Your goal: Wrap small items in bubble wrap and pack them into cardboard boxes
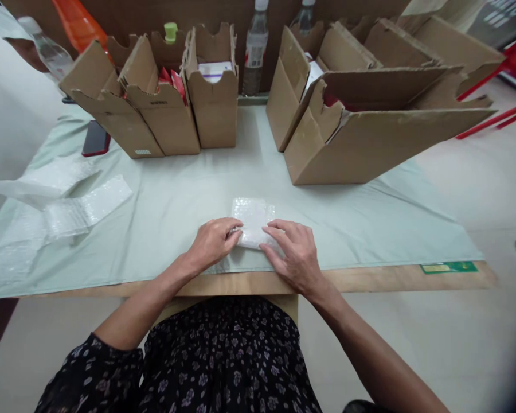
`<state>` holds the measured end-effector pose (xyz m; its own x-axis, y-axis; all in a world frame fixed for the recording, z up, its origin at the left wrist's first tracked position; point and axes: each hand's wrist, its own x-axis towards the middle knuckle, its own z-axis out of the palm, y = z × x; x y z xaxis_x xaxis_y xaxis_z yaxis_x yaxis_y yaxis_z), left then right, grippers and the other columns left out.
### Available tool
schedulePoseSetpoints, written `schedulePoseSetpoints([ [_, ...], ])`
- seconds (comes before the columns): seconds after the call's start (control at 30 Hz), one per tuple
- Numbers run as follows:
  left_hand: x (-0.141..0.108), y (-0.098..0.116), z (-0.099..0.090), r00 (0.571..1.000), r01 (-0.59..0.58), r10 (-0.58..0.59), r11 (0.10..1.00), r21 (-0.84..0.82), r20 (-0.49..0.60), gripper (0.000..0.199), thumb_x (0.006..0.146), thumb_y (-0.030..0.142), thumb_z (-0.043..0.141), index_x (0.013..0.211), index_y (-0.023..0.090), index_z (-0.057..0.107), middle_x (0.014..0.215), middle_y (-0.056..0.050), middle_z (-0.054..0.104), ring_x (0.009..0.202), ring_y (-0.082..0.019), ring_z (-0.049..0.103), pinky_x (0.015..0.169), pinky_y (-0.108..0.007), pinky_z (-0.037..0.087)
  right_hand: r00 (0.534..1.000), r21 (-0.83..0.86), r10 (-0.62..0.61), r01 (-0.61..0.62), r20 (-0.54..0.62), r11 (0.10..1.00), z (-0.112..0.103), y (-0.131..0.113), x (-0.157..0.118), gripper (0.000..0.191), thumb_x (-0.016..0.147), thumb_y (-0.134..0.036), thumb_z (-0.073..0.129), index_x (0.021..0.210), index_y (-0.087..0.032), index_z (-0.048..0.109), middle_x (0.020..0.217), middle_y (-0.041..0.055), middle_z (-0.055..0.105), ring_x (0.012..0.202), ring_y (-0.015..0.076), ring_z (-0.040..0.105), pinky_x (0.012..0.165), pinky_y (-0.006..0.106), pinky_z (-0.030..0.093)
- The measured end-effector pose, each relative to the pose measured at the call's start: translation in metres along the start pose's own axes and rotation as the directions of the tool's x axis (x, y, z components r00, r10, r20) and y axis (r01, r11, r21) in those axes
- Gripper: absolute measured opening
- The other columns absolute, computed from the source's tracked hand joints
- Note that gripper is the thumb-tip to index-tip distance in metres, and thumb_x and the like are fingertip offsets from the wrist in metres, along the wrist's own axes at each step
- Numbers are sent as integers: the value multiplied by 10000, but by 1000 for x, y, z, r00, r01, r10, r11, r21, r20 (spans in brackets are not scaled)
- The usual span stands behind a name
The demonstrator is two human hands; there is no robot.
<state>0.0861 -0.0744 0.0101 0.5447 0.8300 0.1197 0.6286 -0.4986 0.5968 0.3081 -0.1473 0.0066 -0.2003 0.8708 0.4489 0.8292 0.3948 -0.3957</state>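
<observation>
A small bubble-wrap packet (253,221) lies on the pale green cloth near the table's front edge. My left hand (215,241) pinches its left edge between thumb and fingers. On the other side, my right hand (294,252) has its thumb and fingers on the packet's right front corner. What is inside the wrap cannot be made out. More bubble wrap (69,215) lies in a loose heap at the left of the cloth.
Upright cardboard boxes (167,123) stand at the back left, and more boxes (370,149) at the back right. Between them is a clear bottle (255,51). A dark phone (96,139) lies at left. Part of another person's arm (26,51) shows at upper left.
</observation>
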Motion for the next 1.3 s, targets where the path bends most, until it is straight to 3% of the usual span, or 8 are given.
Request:
schedulePoseSetpoints([
  [0.13,4,0,3,996,-18,20,1000,25,-82,196,974,229,613,1122,203,738,1075,-78,741,901,-197,699,817,-344,564,986,-61,-100,109,131,992,3,0,5,183,998,-266,629,1144,-248,737,1178,87,779,1132,295,662,956,472,457],
  [0.33,-15,2,-11,981,-196,196,980,-26,3,282,959,268,642,1228,201,698,1163,-96,748,1062,-257,684,954,-450,542,962,184,69,-120,265,976,-2,5,1,269,1049,-351,539,1220,-249,720,1050,55,801,894,230,695,871,423,501],
  [0.6,2,6,-3,997,63,-59,994,87,-54,280,950,270,638,1213,192,693,1084,-85,687,909,-211,668,849,-370,563,986,-81,-33,47,164,996,0,2,-2,264,975,-336,663,1210,-225,710,1212,125,746,1041,303,640,888,460,463],
  [0.73,-9,7,0,964,194,-231,949,-247,-129,433,950,364,656,1341,184,609,1167,-102,685,892,-184,676,812,-354,586,991,97,119,-125,66,987,6,6,7,176,1003,-285,595,1102,-229,730,1083,91,790,962,267,686,873,439,498],
  [0.87,-18,15,4,941,283,-337,722,-631,36,655,954,373,635,1523,129,420,1188,-144,710,1004,-207,710,867,-357,607,947,430,283,-322,152,844,3,-4,10,166,985,-341,605,1030,-234,723,945,43,777,832,207,692,781,356,543],
  [1.0,-14,33,8,960,245,-271,679,-692,74,701,955,314,579,1587,135,332,1078,-93,734,974,-188,702,878,-333,586,923,550,230,-370,309,749,-13,-8,9,204,940,-388,649,1023,-213,716,950,41,745,835,180,670,754,314,546],
  [1.13,-6,52,10,995,97,-70,816,-570,69,778,949,266,564,1649,177,237,960,-31,692,863,-169,665,799,-302,559,900,597,260,-429,351,678,-45,9,14,680,811,-484,802,1399,-201,611,1303,124,695,929,184,673,826,339,575],
  [1.3,14,69,21,986,-70,128,903,-424,109,861,938,199,555,1687,197,130,901,-5,677,779,-165,642,745,-287,543,904,591,190,-399,384,701,-79,20,23,223,878,-307,684,1060,-201,757,935,33,753,762,141,623,700,266,517],
])
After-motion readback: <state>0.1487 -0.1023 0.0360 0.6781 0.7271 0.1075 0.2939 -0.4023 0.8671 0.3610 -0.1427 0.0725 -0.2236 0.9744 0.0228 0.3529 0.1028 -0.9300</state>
